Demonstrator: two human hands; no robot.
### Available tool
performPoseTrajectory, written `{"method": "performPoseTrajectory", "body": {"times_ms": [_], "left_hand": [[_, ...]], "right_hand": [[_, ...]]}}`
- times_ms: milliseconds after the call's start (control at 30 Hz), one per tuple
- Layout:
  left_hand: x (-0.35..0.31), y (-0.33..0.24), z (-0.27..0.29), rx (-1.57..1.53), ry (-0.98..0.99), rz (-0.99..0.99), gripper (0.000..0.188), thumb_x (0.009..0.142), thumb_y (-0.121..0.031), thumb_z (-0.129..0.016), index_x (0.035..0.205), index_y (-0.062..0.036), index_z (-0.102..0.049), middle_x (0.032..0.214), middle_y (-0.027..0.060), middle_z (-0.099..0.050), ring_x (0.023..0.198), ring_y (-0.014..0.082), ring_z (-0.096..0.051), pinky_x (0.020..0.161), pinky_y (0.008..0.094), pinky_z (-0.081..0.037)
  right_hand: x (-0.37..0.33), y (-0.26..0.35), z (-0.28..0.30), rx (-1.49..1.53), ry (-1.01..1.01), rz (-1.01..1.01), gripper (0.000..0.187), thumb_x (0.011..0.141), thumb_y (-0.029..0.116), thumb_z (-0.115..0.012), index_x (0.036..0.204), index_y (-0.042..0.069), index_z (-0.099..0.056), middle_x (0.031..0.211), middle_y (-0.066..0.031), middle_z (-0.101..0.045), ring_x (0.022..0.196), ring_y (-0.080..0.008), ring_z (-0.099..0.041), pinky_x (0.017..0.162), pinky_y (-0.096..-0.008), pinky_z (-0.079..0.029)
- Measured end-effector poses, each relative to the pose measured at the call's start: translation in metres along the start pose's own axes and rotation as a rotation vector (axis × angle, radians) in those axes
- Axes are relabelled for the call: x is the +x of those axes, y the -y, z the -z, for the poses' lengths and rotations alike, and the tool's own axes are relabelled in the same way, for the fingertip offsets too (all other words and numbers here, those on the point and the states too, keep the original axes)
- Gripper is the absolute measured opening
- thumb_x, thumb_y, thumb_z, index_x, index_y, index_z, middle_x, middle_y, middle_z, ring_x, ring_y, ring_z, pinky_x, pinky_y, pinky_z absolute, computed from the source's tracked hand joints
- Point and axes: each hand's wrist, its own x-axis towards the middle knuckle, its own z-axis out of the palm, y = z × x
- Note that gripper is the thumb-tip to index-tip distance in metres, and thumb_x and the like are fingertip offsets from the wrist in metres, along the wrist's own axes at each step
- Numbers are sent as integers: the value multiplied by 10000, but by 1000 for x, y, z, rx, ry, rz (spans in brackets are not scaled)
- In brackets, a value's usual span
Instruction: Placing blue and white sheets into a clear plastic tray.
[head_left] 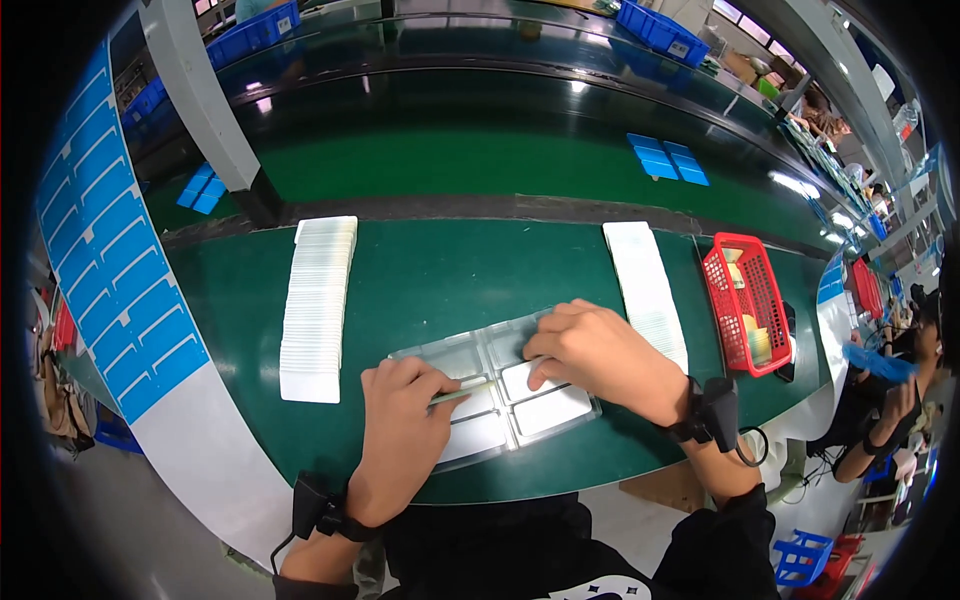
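A clear framed tray (512,428) with several compartments lies slightly askew at the near edge of the green table. White rectangular panels (552,411) fill its nearer compartments; the far ones look grey and see-through. My left hand (405,415) is closed on a thin flat panel (458,392), seen nearly edge-on and tilted above the tray's left column. Over the right column, my right hand (590,350) has curled fingers, with the thumb and index finger at the edge of another white panel (520,381). Its other fingertips are partly hidden.
Long rows of white panels lie overlapped at left (318,310) and right (640,275). A red basket (745,300) holding yellowish pieces stands further right. Beyond the dark ledge runs a green conveyor (450,165) carrying blue sheets (668,160). A blue-patterned strip (130,260) hangs at left.
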Motion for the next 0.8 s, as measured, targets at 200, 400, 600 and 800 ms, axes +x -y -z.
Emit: {"method": "performPoseTrajectory", "body": {"times_ms": [200,400,600,800], "left_hand": [[14,-2,17,-158,60,48,177,784,-103,-881,935,-48,-806,825,96,-714,800,281,-630,716,390,-489],[25,14,31,-91,161,144,175,906,-122,-792,1060,-45,-820,854,102,-667,858,296,-578,764,390,-481],[20,18,3,30,-11,9,249,883,-120,-824,1126,-79,-790,1050,103,-582,999,289,-524,845,387,-467],[14,11,9,99,-34,-15,337,906,-116,-795,1221,-25,-719,1167,139,-611,1105,342,-548,938,441,-479]], "right_hand": [[7,-3,7,156,49,-98,313,838,285,-828,910,-3,-726,870,-153,-723,814,-372,-686,738,-422,-551],[16,-17,9,242,91,-156,563,960,526,-690,864,-26,-628,829,-193,-697,751,-399,-688,690,-451,-546],[44,-21,-13,-17,-50,204,549,901,560,-719,896,20,-616,791,-104,-631,741,-341,-677,641,-415,-543],[43,-9,-9,-182,-99,269,527,903,549,-722,988,35,-642,892,-74,-645,847,-279,-699,682,-381,-576]]}}
